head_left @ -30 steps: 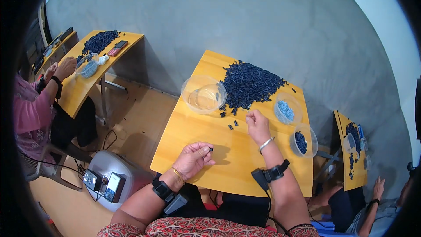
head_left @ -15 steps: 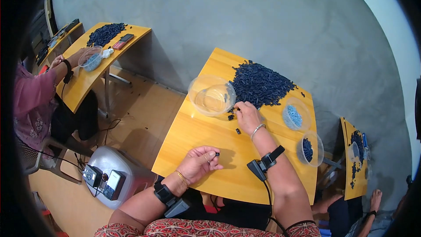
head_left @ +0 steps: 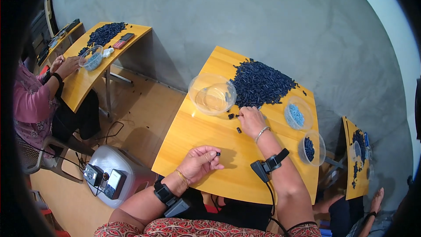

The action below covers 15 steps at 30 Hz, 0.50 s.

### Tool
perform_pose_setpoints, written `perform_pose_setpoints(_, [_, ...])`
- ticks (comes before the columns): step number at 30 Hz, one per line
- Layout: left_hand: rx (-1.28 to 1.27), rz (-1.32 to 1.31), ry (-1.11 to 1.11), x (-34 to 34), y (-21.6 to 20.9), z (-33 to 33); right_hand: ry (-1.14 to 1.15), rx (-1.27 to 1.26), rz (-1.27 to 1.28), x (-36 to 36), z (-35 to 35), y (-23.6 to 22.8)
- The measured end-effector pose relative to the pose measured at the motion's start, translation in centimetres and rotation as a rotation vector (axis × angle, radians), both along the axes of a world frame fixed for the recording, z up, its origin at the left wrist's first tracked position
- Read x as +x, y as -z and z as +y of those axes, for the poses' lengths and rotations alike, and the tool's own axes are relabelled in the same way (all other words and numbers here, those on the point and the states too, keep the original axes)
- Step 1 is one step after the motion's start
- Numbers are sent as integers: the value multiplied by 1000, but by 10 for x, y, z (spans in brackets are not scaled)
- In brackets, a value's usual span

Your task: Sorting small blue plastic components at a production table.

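My left hand [head_left: 199,163] is closed in a pinch on a small black plastic piece [head_left: 218,154], held above the near part of the wooden table [head_left: 184,140]. My right hand [head_left: 251,122] reaches to the near edge of a big heap of small dark pieces [head_left: 263,83]. Its thumb and fingertips pinch together at a small dark piece, partly covered by the fingers. Two loose black pieces [head_left: 239,130] lie close by, one left of the fingers and one below. Left of the heap stands a clear round plastic bowl [head_left: 202,109], with its bottom bare.
At the table's right side stand a clear bowl of light-blue bits [head_left: 295,116] and another of dark pieces [head_left: 309,148]. A lidded plastic bin [head_left: 109,158] with devices on top is at the left. Co-workers sit at a left table [head_left: 83,85] and a right table [head_left: 357,180].
My right hand has drawn slightly toward me and to the right, with its fingers still pinched. My left hand keeps its place. The left co-worker's hand has moved back from their bowl.
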<state>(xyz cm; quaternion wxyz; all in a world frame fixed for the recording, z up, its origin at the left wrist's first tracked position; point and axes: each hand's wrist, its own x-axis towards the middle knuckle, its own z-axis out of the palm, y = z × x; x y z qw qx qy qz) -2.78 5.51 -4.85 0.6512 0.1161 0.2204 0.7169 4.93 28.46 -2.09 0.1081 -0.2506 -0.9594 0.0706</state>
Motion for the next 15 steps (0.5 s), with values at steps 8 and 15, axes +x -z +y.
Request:
perform_pose_setpoints(8, [8, 26, -2, 1, -1, 1, 23, -115, 217, 30, 18, -22])
perform_pose_setpoints(15, [1, 5, -11, 2, -3, 2, 49, -356, 205, 34, 13, -22])
